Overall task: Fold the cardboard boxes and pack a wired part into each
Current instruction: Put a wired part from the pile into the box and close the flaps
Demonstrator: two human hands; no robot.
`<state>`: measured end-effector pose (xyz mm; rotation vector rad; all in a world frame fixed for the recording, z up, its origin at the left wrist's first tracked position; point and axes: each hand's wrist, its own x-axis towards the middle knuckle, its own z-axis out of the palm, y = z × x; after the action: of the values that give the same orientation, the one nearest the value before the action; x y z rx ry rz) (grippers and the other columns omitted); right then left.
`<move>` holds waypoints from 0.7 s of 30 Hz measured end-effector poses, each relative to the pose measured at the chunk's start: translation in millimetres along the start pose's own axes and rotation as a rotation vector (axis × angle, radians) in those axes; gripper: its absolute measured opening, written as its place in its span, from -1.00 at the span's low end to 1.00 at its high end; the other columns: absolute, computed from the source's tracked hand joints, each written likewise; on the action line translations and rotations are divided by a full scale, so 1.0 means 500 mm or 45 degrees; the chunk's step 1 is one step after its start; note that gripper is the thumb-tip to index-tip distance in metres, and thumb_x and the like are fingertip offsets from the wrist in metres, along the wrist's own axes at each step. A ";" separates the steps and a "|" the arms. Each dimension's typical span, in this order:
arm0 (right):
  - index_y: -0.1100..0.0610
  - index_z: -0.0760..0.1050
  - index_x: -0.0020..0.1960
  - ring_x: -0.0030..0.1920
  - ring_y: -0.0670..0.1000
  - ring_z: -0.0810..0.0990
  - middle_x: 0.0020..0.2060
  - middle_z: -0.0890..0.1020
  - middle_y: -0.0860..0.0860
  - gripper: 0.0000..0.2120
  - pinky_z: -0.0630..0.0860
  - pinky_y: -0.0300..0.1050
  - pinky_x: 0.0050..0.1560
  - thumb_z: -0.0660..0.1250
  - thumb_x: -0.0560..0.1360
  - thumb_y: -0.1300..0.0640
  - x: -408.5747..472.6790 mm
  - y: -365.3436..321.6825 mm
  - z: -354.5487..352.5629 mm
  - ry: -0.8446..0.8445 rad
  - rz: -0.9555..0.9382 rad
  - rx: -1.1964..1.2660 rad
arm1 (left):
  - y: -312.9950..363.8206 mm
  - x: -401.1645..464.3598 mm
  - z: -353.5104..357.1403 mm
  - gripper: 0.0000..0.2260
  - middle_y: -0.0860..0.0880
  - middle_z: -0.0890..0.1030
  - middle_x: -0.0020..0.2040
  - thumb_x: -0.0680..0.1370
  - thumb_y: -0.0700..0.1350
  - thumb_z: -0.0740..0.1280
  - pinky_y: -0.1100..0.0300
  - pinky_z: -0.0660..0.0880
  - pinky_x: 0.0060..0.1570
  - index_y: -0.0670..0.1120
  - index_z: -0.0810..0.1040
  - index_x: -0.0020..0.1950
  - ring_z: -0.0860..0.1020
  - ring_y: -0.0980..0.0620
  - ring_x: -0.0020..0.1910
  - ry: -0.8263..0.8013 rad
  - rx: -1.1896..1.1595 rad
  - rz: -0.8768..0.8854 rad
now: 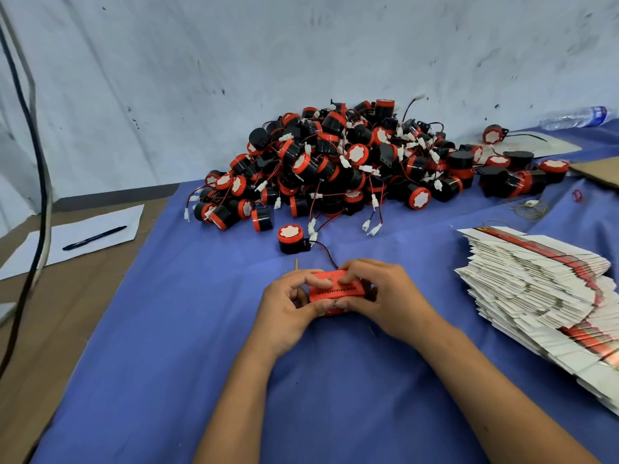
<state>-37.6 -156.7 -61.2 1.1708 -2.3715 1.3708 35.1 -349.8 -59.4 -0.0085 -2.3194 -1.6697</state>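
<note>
I hold a small red cardboard box (336,291) with black lettering between both hands over the blue cloth (187,329). My left hand (288,308) grips its left end, fingers curled over the top and thumb below. My right hand (378,296) grips its right end, fingertips pressing the top edge. One black-and-red wired part (290,239) lies just beyond the box, its wire running toward my right hand. A big pile of the same wired parts (351,162) fills the far middle. A fanned stack of flat unfolded boxes (536,289) lies to the right.
A white sheet with a black pen (94,238) lies on the brown table at the left. Dark cables (40,182) hang down the left side. A plastic water bottle (576,118) lies at the far right by the wall. Brown cardboard (599,170) sits at the right edge.
</note>
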 end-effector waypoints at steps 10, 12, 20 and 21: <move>-0.02 0.67 0.22 0.18 -0.14 0.61 0.16 0.66 -0.18 -0.73 0.56 -0.13 0.16 0.37 0.58 -0.06 -0.006 -0.008 0.006 0.125 -0.002 -0.041 | 0.006 -0.005 -0.007 -0.45 0.04 0.68 0.14 0.39 -0.32 0.59 -0.28 0.60 0.09 0.12 0.61 0.27 0.61 -0.34 0.03 -0.043 -0.007 -0.048; -0.08 0.64 0.25 0.17 -0.07 0.53 0.12 0.63 -0.23 -0.72 0.48 -0.16 0.17 0.24 0.64 -0.08 -0.003 -0.020 0.007 0.105 0.018 -0.082 | 0.005 -0.003 -0.004 -0.42 0.06 0.67 0.14 0.39 -0.34 0.59 -0.31 0.60 0.00 0.12 0.59 0.29 0.58 -0.39 -0.05 -0.013 0.005 -0.052; -0.02 0.55 0.40 0.32 -0.03 0.37 0.24 0.55 -0.11 -0.66 0.37 -0.16 0.36 0.28 0.66 0.20 0.000 -0.026 0.016 0.018 0.078 -0.080 | 0.000 0.001 -0.010 -0.43 0.07 0.69 0.12 0.35 -0.27 0.58 -0.30 0.61 0.02 0.16 0.59 0.27 0.61 -0.38 0.00 0.001 0.000 -0.006; -0.02 0.55 0.41 0.32 -0.03 0.38 0.27 0.55 -0.10 -0.64 0.37 -0.16 0.37 0.30 0.65 0.22 0.000 -0.024 0.014 -0.002 0.077 -0.092 | -0.004 0.002 -0.011 -0.42 0.07 0.68 0.15 0.36 -0.29 0.58 -0.29 0.62 0.04 0.14 0.59 0.28 0.61 -0.37 0.02 0.002 -0.002 -0.005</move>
<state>-27.7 -165.3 -57.3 1.0904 -2.4540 1.2906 35.0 -355.7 -59.5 -0.0029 -2.3183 -1.6724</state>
